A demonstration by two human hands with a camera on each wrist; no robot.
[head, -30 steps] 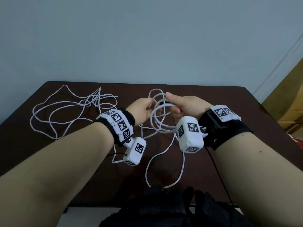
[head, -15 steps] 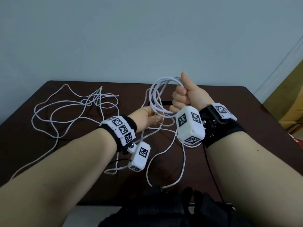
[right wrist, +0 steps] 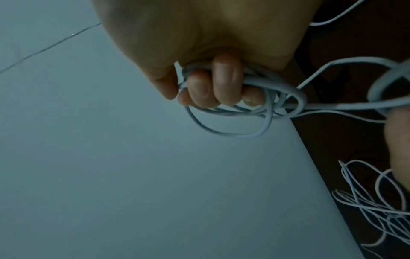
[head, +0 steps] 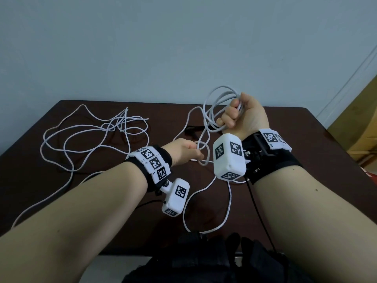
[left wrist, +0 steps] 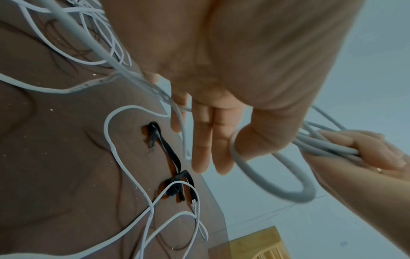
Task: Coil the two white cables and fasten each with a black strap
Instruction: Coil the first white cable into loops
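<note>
My right hand (head: 234,114) is raised above the table's far edge, fingers (right wrist: 226,82) curled round a coil of white cable (head: 214,103) with several loops. From the coil the cable runs down to my left hand (head: 189,154), which is lower and nearer. There a loop (left wrist: 272,182) hangs round the thumb while the fingers (left wrist: 210,149) lie straight. The second white cable (head: 98,135) sprawls loose on the table's left half. Two black straps (left wrist: 170,154) (left wrist: 177,185) lie on the table beyond the left hand's fingers; one strap (head: 191,130) shows in the head view.
The dark brown table (head: 61,180) reaches to a pale wall. The held cable's slack trails to the near edge (head: 204,229), its clear plug (left wrist: 194,203) lying by the straps. A wooden piece of furniture (head: 363,123) stands to the right. Dark fabric (head: 204,262) is below the front edge.
My right hand has lifted the coil from table height up in front of the wall. The left hand dropped slightly and stayed near the centre, with cable drawn through it.
</note>
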